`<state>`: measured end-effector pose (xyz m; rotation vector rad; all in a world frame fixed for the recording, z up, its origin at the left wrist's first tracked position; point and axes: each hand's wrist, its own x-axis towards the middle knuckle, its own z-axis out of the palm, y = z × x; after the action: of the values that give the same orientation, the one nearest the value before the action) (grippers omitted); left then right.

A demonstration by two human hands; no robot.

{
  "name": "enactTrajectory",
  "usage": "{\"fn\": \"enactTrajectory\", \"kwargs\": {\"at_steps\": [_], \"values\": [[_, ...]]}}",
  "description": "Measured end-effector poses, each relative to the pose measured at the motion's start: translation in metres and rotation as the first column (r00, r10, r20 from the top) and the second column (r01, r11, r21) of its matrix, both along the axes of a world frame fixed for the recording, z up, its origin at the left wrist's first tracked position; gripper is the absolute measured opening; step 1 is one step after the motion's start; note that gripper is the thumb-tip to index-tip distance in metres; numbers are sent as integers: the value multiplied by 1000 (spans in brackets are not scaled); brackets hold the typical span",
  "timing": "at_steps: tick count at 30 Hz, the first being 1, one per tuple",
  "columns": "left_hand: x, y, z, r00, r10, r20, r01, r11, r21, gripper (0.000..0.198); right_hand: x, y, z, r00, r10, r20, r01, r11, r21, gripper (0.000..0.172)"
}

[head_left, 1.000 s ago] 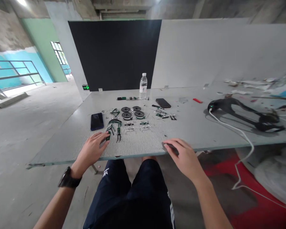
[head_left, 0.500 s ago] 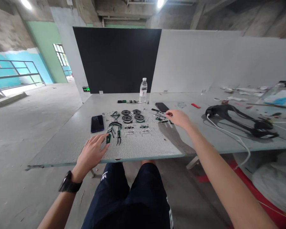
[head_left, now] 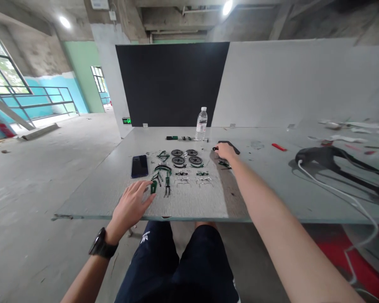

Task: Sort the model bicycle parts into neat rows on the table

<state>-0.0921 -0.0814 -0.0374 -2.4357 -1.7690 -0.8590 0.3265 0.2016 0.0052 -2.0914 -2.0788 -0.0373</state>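
Pale bench (head_left: 91,198) carries four wheels (head_left: 178,160). Right of them, a black handle (head_left: 214,148) juts left from the fingers of the right hand (head_left: 226,151), long axis mostly hidden, grasp unclear. Left and nearside of the wheels, the left hand (head_left: 133,203), fingers loosely parted, touches a green piece (head_left: 153,188).

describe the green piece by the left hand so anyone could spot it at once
On the grey table, find the phone left of the small parts. Below it in view is the left hand; the green piece lies close on its right. Unlike the forked piece just right of it, it is short and broad, with no long prongs.
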Motion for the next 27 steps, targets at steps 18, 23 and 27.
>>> {"fn": "enactTrajectory", "kwargs": {"at_steps": [18, 23, 27], "values": [[-1, -3, 10, 988, -105, 117, 87, 985, 152, 27, -124, -153, 59, 432, 540, -722, -575, 782, 241, 46], [2, -3, 26, 965, -191, 177, 151, 965, 216, 34, -173, -210, 46, 317, 546, -775, -714, 676, 184, 36], [4, 0, 28, 955, -218, 202, 175, 962, 208, 39, -198, -210, 34, 275, 432, -859, -709, 694, 123, 25]]}}
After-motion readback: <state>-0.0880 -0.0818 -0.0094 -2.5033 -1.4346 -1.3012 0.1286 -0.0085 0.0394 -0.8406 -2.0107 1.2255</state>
